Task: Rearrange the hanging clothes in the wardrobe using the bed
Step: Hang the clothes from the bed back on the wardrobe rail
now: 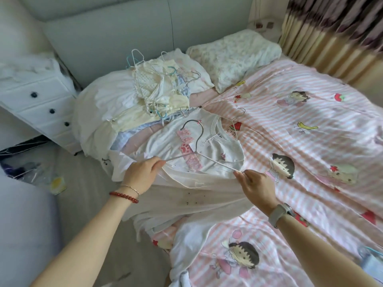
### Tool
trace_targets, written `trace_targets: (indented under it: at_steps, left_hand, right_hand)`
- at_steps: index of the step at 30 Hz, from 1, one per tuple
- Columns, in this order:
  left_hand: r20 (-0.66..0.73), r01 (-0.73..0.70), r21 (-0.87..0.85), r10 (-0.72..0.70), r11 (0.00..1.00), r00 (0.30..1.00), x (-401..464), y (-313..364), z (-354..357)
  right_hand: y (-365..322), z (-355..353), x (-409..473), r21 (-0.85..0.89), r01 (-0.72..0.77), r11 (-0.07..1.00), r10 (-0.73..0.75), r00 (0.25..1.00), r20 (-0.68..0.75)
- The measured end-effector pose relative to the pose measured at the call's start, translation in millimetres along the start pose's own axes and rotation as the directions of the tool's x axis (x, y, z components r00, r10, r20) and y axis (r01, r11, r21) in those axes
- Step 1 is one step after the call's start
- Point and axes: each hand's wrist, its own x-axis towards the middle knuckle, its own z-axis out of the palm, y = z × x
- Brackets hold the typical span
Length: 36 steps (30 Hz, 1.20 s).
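Unhanging step — left hand (143,175) and right hand (256,184) each pinch a hanger (198,141) arm over the sheer white garment (186,195); next, slide it toward twelve o'clock.

Bed (310,141) fills right side; drawer chest (41,104) stands to its left on the floor. Heap of clothes on hangers (163,90) lies at bed's near-left head end, pillow (234,56) right of heap. Hanger (196,150) lies on shirt (217,146) in front of heap.
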Motion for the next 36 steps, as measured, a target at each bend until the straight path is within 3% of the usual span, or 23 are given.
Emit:
trace_targets:
  at_steps: [6, 12, 19, 23, 28, 31, 33, 36]
  left_hand:
    - [0.179, 0.320, -0.115, -0.297, 0.941, 0.938, -113, 22, 27]
    - [0.234, 0.550, -0.327, -0.498, 0.769, 0.835, -223, 3, 39]
    - [0.241, 0.731, -0.397, -0.705, 0.556, 0.667, -358, -45, 26]
    - [0.051, 0.719, -0.489, -0.806, 0.495, 0.590, -440, -56, 7]
    - [-0.208, 0.734, -0.538, -0.909, 0.414, 0.360, -555, -68, -8]
    - [-0.383, 0.689, -0.586, -0.895, 0.426, 0.227, -619, -62, -16]
    - [-0.480, 0.677, -0.591, -0.866, 0.439, 0.142, -658, -56, -25]
    - [-0.630, 0.718, -0.508, -0.774, 0.476, 0.068, -714, -51, -44]
  right_hand:
    - [4, -2, -24, -0.074, 0.083, 0.994, -0.072, 0.987, 0.145]
    - [-44, 21, -50, -0.004, 0.205, 0.979, -0.193, 0.926, 0.325]
    - [-146, 69, -102, 0.113, 0.446, 0.888, -0.426, 0.705, 0.567]
    - [-211, 88, -148, 0.215, 0.542, 0.812, -0.536, 0.550, 0.640]
    - [-291, 94, -221, 0.374, 0.654, 0.657, -0.697, 0.340, 0.631]
    - [-331, 87, -268, 0.472, 0.705, 0.530, -0.795, 0.219, 0.565]
    - [-352, 84, -297, 0.557, 0.685, 0.469, -0.816, 0.095, 0.570]
    - [-383, 85, -338, 0.641, 0.655, 0.400, -0.821, -0.055, 0.568]
